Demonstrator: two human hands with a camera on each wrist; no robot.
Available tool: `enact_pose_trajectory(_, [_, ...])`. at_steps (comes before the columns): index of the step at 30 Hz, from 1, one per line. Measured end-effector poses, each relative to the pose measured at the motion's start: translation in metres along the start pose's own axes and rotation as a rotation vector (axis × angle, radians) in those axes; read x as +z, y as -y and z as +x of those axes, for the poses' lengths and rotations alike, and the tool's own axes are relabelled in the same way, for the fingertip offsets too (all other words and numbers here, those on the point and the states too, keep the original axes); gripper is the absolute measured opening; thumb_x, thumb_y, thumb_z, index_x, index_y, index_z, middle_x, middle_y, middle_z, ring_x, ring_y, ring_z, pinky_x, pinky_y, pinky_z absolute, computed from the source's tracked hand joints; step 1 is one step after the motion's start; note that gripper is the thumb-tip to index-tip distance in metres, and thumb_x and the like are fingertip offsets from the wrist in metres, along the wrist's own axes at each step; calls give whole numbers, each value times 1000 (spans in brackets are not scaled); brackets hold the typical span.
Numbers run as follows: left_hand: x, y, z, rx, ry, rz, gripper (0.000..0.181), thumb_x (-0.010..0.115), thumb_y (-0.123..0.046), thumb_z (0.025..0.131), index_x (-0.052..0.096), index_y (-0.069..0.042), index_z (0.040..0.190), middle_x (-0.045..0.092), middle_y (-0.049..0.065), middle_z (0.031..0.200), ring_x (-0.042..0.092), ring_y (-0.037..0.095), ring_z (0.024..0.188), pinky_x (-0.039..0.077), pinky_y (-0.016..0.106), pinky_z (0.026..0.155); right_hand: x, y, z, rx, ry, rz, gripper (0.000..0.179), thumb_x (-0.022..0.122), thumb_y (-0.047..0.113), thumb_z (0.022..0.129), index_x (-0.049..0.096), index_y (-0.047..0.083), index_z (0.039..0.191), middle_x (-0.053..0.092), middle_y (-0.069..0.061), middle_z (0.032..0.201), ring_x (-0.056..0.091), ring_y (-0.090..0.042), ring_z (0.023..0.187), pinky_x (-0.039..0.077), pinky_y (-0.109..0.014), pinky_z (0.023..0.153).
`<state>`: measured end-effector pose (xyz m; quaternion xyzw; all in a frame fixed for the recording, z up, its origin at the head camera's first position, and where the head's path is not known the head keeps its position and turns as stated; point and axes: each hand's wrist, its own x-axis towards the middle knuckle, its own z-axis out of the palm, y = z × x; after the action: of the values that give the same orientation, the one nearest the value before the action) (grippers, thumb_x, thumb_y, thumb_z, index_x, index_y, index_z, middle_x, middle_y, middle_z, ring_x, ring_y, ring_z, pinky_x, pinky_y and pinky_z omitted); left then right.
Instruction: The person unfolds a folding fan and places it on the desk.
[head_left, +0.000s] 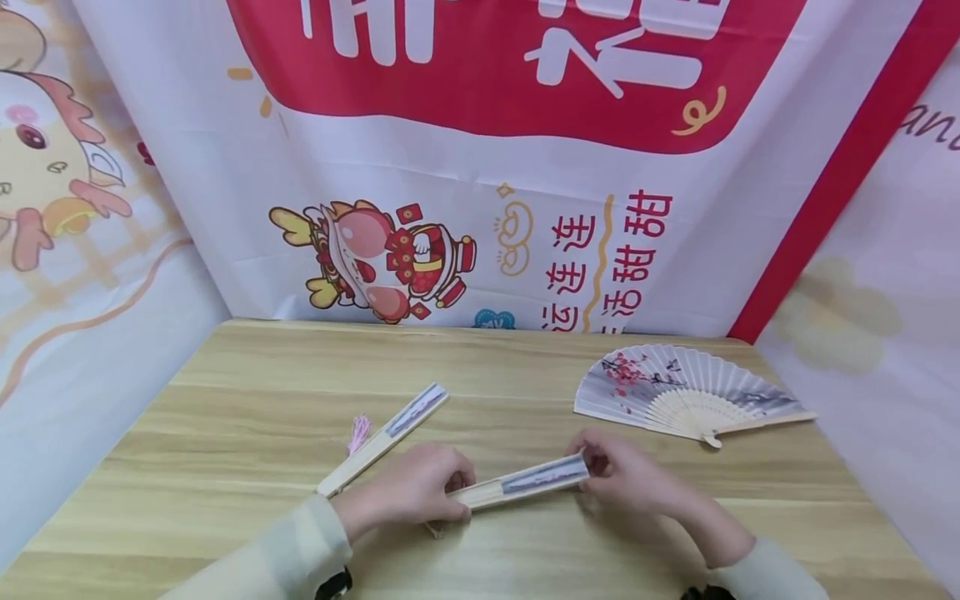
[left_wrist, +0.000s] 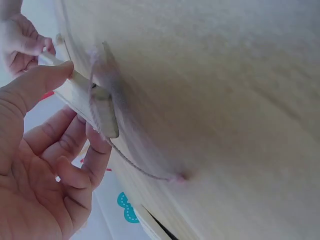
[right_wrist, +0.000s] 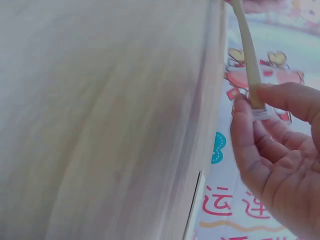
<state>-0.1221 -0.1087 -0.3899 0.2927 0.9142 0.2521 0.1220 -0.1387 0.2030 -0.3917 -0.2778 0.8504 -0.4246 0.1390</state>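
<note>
A folded hand fan [head_left: 525, 481] with pale ribs and a grey printed band spans between my two hands. My left hand [head_left: 422, 483] pinches its pivot end between thumb and fingers; a thin pink cord [left_wrist: 131, 162] hangs from that end in the left wrist view. At the other end, my right hand [head_left: 626, 473] pinches the fan's paper tip, thumb on one side and fingers on the other, as the right wrist view shows. Left of it, a second folded fan [head_left: 386, 437] lies on the table, its pink tassel [head_left: 358, 433] beside it.
An opened fan [head_left: 686, 392] with red blossoms lies at the right back of the wooden table [head_left: 517, 375]. Behind the table's back edge hangs a printed cloth [head_left: 420, 158], with more printed cloth at both sides.
</note>
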Motion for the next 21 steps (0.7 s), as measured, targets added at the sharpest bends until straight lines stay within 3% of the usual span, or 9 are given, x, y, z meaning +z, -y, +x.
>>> enact_pose_trajectory(6, [-1, -3, 2, -16, 1, -27, 13, 82, -22, 74, 73, -19, 82, 57, -14, 66, 47, 1, 58, 42, 19, 54, -6, -5, 6, 78, -66, 271, 40, 67, 0, 87, 54, -8, 124, 63, -15, 100, 61, -10, 82, 57, -24, 73])
enact_pose_trajectory(10, [-1, -6, 5, -39, 3, -35, 10, 80, -23, 76, 71, -21, 79, 57, -13, 63, 47, 2, 55, 41, 19, 51, -6, -3, 9, 140, -86, 480, 45, 62, 0, 91, 47, -7, 134, 63, -11, 105, 67, -13, 88, 61, -31, 81])
enact_pose_trajectory(14, [-2, -8, 10, -65, -29, -93, 8, 78, -22, 79, 71, -19, 82, 59, -11, 65, 50, 2, 54, 44, 20, 49, -3, 5, 18, 183, -172, 658, 51, 55, -1, 96, 39, 0, 144, 65, -5, 109, 70, -18, 95, 58, -37, 92])
enact_pose_trajectory(18, [1, -10, 19, -109, -78, -174, 10, 77, -20, 80, 73, -17, 88, 64, -11, 70, 55, 3, 57, 48, 21, 49, 3, 17, 32, 221, -305, 709, 54, 50, 2, 100, 34, 8, 152, 68, 0, 108, 70, -17, 91, 58, -40, 93])
enact_pose_trajectory(21, [6, -13, 26, -140, -124, -232, 12, 78, -20, 80, 75, -15, 90, 65, -9, 71, 56, 5, 58, 49, 22, 50, 10, 25, 44, 249, -414, 724, 57, 50, 1, 100, 33, 13, 153, 69, 3, 97, 69, -15, 82, 60, -35, 84])
